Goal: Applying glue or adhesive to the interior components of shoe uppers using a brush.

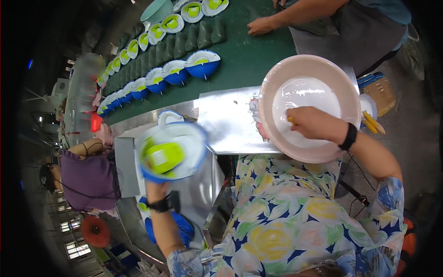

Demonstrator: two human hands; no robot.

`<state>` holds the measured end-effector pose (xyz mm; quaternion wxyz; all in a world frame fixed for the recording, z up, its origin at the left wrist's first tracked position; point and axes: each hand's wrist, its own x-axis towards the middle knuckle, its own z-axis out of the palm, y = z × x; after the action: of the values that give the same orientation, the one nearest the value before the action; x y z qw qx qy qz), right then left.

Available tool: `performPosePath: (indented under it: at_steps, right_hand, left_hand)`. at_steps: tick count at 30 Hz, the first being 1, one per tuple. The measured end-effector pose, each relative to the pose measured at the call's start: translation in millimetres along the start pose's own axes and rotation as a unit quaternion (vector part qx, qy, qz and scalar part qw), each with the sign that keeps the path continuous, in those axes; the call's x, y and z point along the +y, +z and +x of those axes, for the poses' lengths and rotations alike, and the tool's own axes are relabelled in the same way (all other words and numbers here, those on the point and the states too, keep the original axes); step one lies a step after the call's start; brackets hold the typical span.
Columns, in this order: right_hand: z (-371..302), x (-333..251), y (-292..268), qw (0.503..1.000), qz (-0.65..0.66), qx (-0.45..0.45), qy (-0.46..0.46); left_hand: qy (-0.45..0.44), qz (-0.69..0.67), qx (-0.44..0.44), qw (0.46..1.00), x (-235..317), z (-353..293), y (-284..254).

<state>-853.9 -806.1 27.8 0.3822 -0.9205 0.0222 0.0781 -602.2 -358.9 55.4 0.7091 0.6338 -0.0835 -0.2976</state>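
Observation:
My left hand [156, 189] grips a blue shoe upper [196, 143] from below. Its white-edged underside faces up, with a lime-green piece in the middle; motion blurs it slightly. Over a large pale pink basin [272, 83], my right hand [307, 122] is closed, its fingertips near the white liquid [311, 92]. A small yellow end, perhaps of a brush handle, shows at its fingers; the remainder is hidden. Below my left forearm are more blue uppers [182, 226] on a metal surface.
Rows of blue-and-white uppers [203, 64] and dark sole-like pieces [189, 39] line the green table [249, 60]. Across it a co-worker's hand [261, 26] rests. Yellow-handled tools [371, 122] lie right of the basin. Another person in purple [87, 177] is at the left.

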Motion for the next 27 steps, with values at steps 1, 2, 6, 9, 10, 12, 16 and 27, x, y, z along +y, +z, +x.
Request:
performPosePath:
  at_steps: [1, 2, 6, 9, 10, 12, 16, 27]
  right_hand:
    - [-10.4, 4.9, -7.7, 0.997, -0.020, 0.069, -0.013]
    - [-19.1, 11.2, -17.1, 0.990, -0.044, 0.137, -0.007]
    - [-54.0, 2.3, -72.0, 0.961, 0.119, 0.244, 0.047]
    - [-57.5, 6.5, -89.6, 0.913, 0.107, 0.368, -0.137]
    - [-56.2, 5.4, -94.6, 0.904, 0.088, 0.380, -0.176]
    - [-50.4, -14.2, -98.8, 0.901, 0.117, 0.383, -0.167]
    - [-66.0, -10.2, -99.0, 0.912, 0.067, 0.382, -0.131]
    - [-78.5, -7.2, -68.0, 0.814, 0.186, 0.549, 0.046]
  left_hand:
    - [0.007, 0.045, -0.068, 0.997, 1.6, 11.7, 34.1]
    - [0.094, 0.199, -0.142, 0.965, 6.7, 31.1, 83.8]
    - [-0.172, -0.023, -0.200, 0.964, 2.7, 94.0, 164.7]
    - [-0.161, 0.080, -0.301, 0.937, 3.7, 123.3, 215.9]
    - [-0.153, 0.122, -0.331, 0.923, 3.8, 129.4, 232.5]
    - [-0.146, 0.173, -0.371, 0.901, 4.7, 135.6, 260.1]
    - [-0.164, 0.142, -0.381, 0.899, 15.1, 128.5, 307.7]
    - [0.041, 0.036, -0.267, 0.962, -25.5, 114.2, 314.6]
